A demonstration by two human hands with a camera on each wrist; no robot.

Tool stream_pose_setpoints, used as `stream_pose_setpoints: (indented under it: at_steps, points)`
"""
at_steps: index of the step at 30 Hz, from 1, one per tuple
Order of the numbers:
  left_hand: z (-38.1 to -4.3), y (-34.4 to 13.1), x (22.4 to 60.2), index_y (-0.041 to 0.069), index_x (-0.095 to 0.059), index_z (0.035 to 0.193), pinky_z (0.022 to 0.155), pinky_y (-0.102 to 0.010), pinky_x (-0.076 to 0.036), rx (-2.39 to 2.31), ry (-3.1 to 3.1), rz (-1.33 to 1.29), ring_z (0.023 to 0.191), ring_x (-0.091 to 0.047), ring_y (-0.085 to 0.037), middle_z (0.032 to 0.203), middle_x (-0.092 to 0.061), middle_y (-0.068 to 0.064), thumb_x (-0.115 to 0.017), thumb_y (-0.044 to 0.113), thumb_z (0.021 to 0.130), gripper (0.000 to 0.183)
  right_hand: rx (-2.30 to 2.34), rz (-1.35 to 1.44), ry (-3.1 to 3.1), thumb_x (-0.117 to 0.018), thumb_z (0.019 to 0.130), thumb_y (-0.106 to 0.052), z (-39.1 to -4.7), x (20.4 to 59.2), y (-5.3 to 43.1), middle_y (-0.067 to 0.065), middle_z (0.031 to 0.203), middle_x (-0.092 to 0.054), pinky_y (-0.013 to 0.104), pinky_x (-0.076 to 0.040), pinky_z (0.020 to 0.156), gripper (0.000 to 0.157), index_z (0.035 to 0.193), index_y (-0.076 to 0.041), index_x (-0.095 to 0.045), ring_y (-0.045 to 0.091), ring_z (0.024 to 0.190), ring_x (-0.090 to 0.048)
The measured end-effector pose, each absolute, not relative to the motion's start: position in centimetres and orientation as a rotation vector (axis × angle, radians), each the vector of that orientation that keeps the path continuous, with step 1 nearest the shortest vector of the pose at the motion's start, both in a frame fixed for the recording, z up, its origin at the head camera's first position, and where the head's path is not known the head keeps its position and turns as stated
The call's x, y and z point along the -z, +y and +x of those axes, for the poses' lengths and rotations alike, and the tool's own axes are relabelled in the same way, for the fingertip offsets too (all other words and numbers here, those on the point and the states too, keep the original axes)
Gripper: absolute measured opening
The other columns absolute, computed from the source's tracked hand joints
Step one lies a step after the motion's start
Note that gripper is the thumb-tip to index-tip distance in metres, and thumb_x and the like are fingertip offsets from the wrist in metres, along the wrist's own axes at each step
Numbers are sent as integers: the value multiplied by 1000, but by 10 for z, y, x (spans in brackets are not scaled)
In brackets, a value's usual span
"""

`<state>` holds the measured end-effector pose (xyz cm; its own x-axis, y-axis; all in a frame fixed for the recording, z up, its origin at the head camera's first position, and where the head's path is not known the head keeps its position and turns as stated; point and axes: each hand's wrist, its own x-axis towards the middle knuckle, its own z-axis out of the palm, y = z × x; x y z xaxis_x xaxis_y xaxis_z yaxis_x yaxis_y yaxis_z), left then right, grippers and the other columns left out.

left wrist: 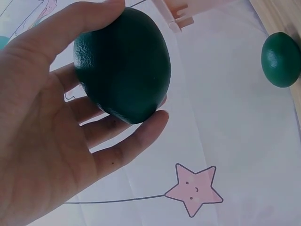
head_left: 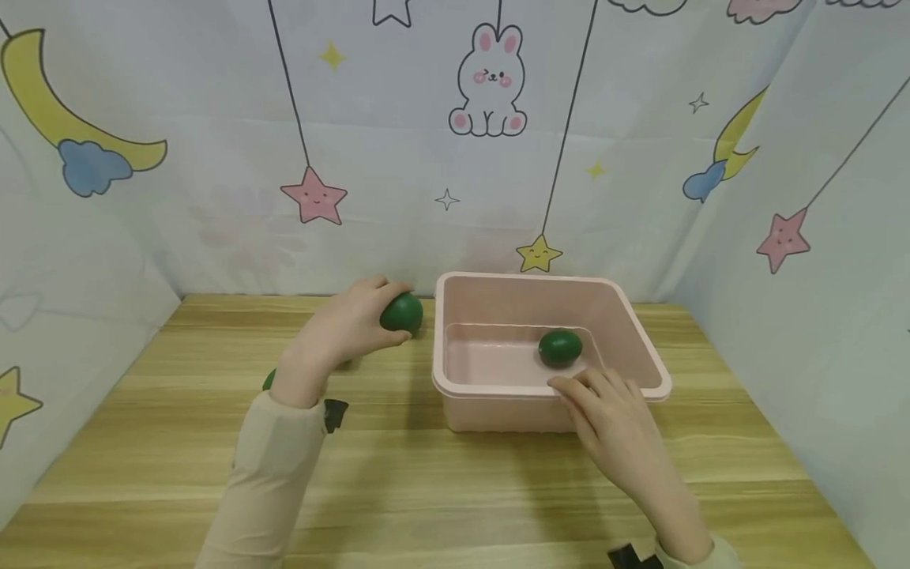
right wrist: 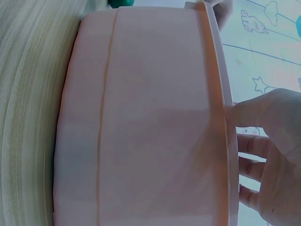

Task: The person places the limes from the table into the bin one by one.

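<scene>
My left hand (head_left: pixel 348 320) holds a dark green egg-shaped fruit (head_left: pixel 402 313) above the table, left of a pink plastic bin (head_left: pixel 509 391). In the left wrist view, thumb and fingers curl round this glossy fruit (left wrist: pixel 124 66). Another green fruit (head_left: pixel 560 348) lies inside the bin, toward its right side. At the bin's near rim is my right hand (head_left: pixel 614 423); the right wrist view has the thumb (right wrist: pixel 254 110) against the rim and the other fingers beyond it. Partly hidden behind my left wrist, a further green fruit (head_left: pixel 268 380) sits on the table; it also appears (left wrist: pixel 281 60) in the left wrist view.
The wood-grain table (head_left: pixel 426 498) carries the bin right of centre. White cloth (head_left: pixel 398 126) printed with stars, moons and a rabbit hangs along the back and both sides. Black pieces (head_left: pixel 335 415) show at the cuffs of both cream sleeves (head_left: pixel 266 466).
</scene>
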<state>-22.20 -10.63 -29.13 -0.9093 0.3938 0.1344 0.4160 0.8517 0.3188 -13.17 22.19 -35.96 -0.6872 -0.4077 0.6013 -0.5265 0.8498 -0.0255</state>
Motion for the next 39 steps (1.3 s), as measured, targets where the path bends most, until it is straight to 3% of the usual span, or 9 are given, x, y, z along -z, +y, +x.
stream_pose_setpoints:
  at_steps: [26,39]
  points:
    - [-238,-86,265,21,-50,126,85,-38,-47,548,-2916,-762,97,-54,-20,112,-55,-3,-67,33,76,54,-276,672,-2428,-63,81,-16,-133,359,222,-5,84,-57,29,-34,68,24,105,-20,-66,14,83,-50]
    - [-241,-67,258,26,-48,127,83,-35,-48,502,-2910,-790,98,-56,-17,114,-56,1,-70,43,74,60,-281,663,-2436,-64,81,-16,-132,359,221,-5,84,-58,29,-33,69,24,105,-20,-66,13,83,-49]
